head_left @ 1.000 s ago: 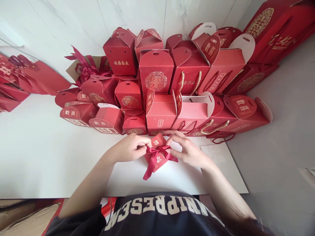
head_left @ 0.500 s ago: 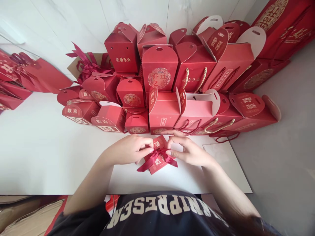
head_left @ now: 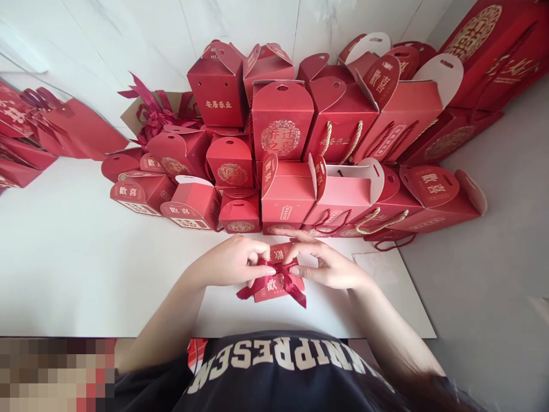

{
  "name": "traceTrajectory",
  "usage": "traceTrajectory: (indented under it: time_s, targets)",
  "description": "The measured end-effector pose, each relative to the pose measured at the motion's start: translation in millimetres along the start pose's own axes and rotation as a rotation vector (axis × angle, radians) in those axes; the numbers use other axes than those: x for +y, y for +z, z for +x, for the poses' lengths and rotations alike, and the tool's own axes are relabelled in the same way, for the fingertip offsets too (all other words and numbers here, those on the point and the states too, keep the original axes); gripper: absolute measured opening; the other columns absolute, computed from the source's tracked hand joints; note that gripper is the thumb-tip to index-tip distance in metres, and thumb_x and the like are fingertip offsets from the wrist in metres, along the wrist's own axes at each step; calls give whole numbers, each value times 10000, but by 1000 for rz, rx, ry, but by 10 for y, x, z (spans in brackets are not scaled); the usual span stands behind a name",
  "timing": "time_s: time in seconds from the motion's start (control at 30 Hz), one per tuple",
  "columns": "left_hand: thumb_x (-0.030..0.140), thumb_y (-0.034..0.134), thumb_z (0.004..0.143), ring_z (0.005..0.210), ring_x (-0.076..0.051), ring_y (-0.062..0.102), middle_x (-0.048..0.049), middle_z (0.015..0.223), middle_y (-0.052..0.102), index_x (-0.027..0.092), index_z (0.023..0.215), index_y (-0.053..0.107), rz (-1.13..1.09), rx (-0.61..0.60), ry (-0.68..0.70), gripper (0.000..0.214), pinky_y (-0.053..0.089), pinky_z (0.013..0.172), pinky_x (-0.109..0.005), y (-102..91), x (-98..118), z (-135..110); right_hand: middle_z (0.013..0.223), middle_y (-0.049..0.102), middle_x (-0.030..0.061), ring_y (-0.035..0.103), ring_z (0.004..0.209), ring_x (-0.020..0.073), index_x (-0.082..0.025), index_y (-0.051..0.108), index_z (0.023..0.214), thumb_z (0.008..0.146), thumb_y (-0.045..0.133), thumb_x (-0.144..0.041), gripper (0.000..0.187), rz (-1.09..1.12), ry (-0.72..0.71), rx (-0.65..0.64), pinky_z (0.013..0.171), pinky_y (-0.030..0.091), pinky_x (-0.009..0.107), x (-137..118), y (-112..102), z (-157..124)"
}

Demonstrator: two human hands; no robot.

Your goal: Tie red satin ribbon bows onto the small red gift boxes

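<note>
A small red gift box (head_left: 268, 294) with gold characters lies on the white table in front of me. Across its middle runs a dark red satin ribbon (head_left: 295, 290), tied in a bow with two tails hanging toward me. My left hand (head_left: 234, 260) pinches the bow's left loop between thumb and fingers. On the other side, my right hand (head_left: 328, 263) has thumb and index finger closed on the right part of the bow, its other fingers stretched out over the box's far end. The fingers partly hide the knot and loops.
Behind my hands, several red gift boxes (head_left: 281, 120) stand stacked against the tiled wall. A cardboard box of ribbons (head_left: 160, 117) is at the back left, near red bags (head_left: 81, 129). A grey wall (head_left: 506, 246) bounds the white table (head_left: 86, 257) on the right.
The gift box has turned slightly and now lies straighter. My fingers have shifted on the bow, and the right ribbon tail now hangs lower toward me.
</note>
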State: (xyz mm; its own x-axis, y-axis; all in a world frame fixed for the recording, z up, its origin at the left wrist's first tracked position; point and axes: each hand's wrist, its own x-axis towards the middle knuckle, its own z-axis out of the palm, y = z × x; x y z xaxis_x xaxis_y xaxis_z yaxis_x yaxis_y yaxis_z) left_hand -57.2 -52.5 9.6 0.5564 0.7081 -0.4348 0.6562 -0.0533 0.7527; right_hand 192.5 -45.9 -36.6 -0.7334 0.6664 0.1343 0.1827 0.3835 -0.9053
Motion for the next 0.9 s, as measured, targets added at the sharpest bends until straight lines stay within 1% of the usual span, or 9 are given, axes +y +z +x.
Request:
traceTrajectory:
  time_s: [0.07, 0.13, 0.2, 0.3, 0.37, 0.43, 0.63, 0.77, 0.9]
  targets:
    - [374, 545, 886, 478, -118, 581, 35, 542, 644, 188, 716, 542, -33, -24, 14, 252, 369, 508, -223, 5, -15, 13, 1553, 385, 49, 352, 1445, 248, -241, 693, 953, 916, 654, -284, 69, -21, 1, -13, 1179, 300, 500, 8, 12, 3]
    - [377, 528, 896, 446, -115, 553, 35, 503, 610, 185, 685, 525, -35, -57, 25, 284, 354, 488, -225, 5, -44, 23, 1542, 406, 45, 361, 1440, 263, -230, 701, 861, 910, 662, -318, 108, -14, 0, -23, 1173, 308, 510, 28, 29, 4]
    - [407, 539, 889, 420, -107, 513, 38, 477, 576, 183, 655, 495, -31, -63, 32, 326, 331, 469, -227, 10, -84, 34, 1518, 440, 47, 393, 1420, 266, -213, 673, 776, 911, 659, -325, 176, 29, -2, -25, 1156, 336, 501, 49, 47, 6]
    - [479, 632, 818, 430, -98, 473, 41, 479, 539, 179, 619, 461, -28, 5, 28, 398, 301, 456, -224, 29, -136, 63, 1487, 473, 48, 428, 1395, 253, -200, 616, 717, 919, 648, -319, 237, 96, 6, 17, 1145, 354, 485, 65, 69, 19]
    - [497, 703, 749, 456, -89, 440, 47, 490, 500, 174, 588, 437, 24, 78, 47, 449, 280, 460, -222, 42, -151, 87, 1473, 486, 50, 438, 1386, 244, -197, 594, 716, 927, 638, -309, 243, 110, 15, 61, 1144, 353, 479, 62, 77, 34]
    - [492, 734, 717, 487, -85, 417, 48, 516, 483, 168, 581, 443, 96, 139, 77, 456, 263, 473, -222, 48, -151, 108, 1467, 492, 56, 447, 1379, 239, -197, 592, 737, 930, 635, -300, 224, 117, 25, 88, 1139, 356, 475, 58, 78, 49]
    - [512, 712, 742, 523, -88, 428, 39, 574, 535, 165, 605, 473, 197, 220, 119, 443, 275, 508, -227, 39, -160, 128, 1434, 514, 63, 489, 1336, 230, -189, 574, 726, 943, 618, -317, 256, 174, 57, 90, 1125, 360, 453, 120, 97, 60]
    - [536, 727, 717, 503, -90, 433, 44, 537, 545, 171, 594, 461, 186, 263, 73, 468, 283, 502, -228, 46, -207, 131, 1418, 525, 56, 491, 1326, 236, -190, 583, 717, 941, 617, -361, 284, 212, 103, 125, 1128, 345, 458, 210, 136, 54]
    - [522, 747, 699, 491, -88, 432, 48, 513, 558, 171, 573, 458, 185, 277, 42, 472, 291, 506, -227, 62, -240, 150, 1412, 526, 56, 496, 1316, 237, -192, 579, 712, 934, 621, -398, 306, 269, 140, 155, 1124, 347, 452, 256, 156, 56]
